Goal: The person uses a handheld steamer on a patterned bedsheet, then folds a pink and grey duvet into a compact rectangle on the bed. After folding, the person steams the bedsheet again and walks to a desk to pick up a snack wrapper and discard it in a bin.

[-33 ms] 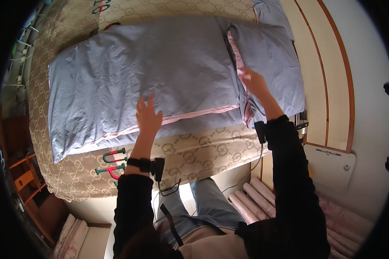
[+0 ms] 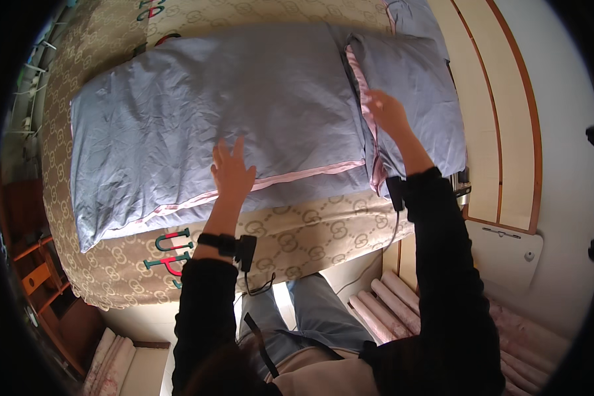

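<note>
A grey quilt [image 2: 178,119] with pink piping lies folded in a long flat block across the bed. At its right end rests a grey pillow [image 2: 419,99] with a pink-trimmed edge. My left hand [image 2: 233,173], fingers spread, is over the quilt's near part, by the pink piping; whether it touches the cloth I cannot tell. My right hand [image 2: 385,113] is at the pillow's pink-trimmed left edge, its fingers loosely bent and no cloth visibly gripped. Both wrists carry small black devices.
The patterned brown bedspread [image 2: 297,228] covers the bed around the quilt. A wooden headboard [image 2: 501,119] stands on the right. Pinkish padded rolls [image 2: 396,303] are beside my legs. Another grey pillow [image 2: 419,23] lies at the far right. A wooden shelf [image 2: 36,277] is at left.
My left hand has shifted slightly right, its fingers spreading wider. My right hand has moved a little farther up along the pillow's edge. The quilt's left end has shifted slightly left.
</note>
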`<state>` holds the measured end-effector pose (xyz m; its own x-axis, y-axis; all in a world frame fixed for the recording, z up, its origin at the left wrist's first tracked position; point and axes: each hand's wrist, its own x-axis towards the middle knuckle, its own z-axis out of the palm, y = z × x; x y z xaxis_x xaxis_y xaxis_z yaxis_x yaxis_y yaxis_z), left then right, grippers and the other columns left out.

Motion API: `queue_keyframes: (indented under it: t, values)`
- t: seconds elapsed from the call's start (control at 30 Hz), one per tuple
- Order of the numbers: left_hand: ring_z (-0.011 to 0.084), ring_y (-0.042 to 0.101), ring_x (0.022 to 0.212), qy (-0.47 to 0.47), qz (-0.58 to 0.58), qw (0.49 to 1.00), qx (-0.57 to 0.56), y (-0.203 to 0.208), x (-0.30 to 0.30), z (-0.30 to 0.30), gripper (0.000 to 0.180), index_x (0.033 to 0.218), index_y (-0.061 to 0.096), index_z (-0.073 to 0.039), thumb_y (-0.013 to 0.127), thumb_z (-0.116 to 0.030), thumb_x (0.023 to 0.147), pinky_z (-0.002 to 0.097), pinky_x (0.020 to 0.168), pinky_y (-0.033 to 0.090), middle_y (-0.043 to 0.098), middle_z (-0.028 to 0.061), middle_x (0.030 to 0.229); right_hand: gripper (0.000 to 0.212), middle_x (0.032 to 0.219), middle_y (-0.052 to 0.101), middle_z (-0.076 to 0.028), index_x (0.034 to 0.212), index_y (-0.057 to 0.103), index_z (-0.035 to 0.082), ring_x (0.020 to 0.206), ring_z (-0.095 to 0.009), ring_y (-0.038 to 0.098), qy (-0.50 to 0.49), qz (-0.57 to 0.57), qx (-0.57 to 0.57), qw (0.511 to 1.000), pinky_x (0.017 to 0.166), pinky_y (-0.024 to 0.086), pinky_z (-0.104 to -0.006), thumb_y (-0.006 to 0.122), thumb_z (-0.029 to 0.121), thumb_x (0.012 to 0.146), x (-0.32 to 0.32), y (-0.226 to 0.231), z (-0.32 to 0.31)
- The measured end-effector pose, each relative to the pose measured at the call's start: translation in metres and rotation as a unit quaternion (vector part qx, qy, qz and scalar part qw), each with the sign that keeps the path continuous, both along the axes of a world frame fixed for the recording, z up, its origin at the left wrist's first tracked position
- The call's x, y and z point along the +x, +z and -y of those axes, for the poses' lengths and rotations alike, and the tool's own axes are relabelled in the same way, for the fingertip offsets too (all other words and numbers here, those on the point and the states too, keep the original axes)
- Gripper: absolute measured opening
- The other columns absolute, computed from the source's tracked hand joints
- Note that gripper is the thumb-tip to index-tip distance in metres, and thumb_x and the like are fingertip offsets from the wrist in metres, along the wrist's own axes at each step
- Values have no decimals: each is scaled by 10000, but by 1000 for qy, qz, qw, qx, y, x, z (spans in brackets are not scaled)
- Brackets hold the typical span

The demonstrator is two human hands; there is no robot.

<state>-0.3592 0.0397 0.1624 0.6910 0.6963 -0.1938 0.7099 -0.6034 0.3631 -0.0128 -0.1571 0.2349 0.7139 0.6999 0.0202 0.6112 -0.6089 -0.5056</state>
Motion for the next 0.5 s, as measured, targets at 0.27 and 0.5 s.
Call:
queue_keyframes:
  t: [0.27,0.5]
  values:
    - [534,137,1389,-18,-266,956,-124,-37,132,2,1205,1505,87,-416,875,-450,594,697,925,397,11,255,1558,212,967,690,-122,1007,682,146,903,-334,653,-12,256,40,966,791,521,-426,556,256,877,116,-46,-115]
    - [565,125,1376,-11,-310,949,-49,-84,153,3,1186,1516,90,-366,868,-416,621,709,929,377,-3,310,1537,319,1072,661,-147,1103,651,85,1023,-337,619,-51,311,-126,941,881,498,-424,553,304,892,163,-62,-154]
